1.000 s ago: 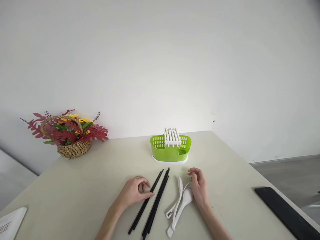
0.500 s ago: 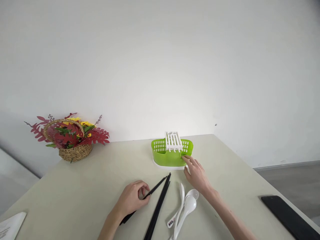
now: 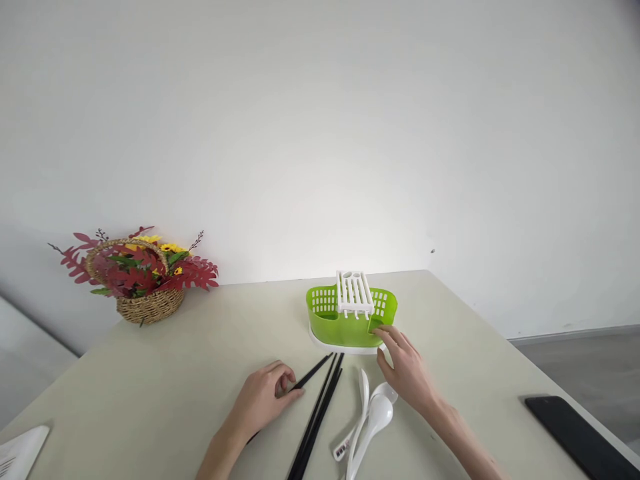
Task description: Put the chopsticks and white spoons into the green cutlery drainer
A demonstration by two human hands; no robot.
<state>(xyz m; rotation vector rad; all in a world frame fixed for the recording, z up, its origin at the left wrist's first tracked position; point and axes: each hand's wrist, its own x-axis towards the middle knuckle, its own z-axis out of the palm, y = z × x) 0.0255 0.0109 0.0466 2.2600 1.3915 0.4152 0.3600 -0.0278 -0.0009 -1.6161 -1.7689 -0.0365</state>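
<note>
Green basket (image 3: 345, 330): stands upright on the table (image 3: 150, 387), just right of centre in the lower half of the frame; carries a slotted white rack (image 3: 356, 297) across the middle and sits on a white base (image 3: 340, 348).
Right hand (image 3: 407, 373): holds the basket by the low front edge of the right-side compartment, fingers bent over, thumb lower and apart, near the base.
Left hand (image 3: 263, 397): lies curled, thumb near the fingertips, over a black chopstick (image 3: 314, 372) at lower centre; impossible to tell whether gripped or only covered.
Chopstick bundle (image 3: 317, 423): lies slanted at lower centre, between both hands.
White spoons (image 3: 380, 415): lie overlapped in a group of three, right of the bundle, near the right wrist.
Phone (image 3: 575, 427): lies dark at the lower right.
Flower basket (image 3: 150, 307): stands at the left, woven, full of red leaves and yellow blooms.
White object (image 3: 23, 450): lies cut off at the lower left corner.
Wall (image 3: 320, 133): fills the upper frame, pale and plain.
</note>
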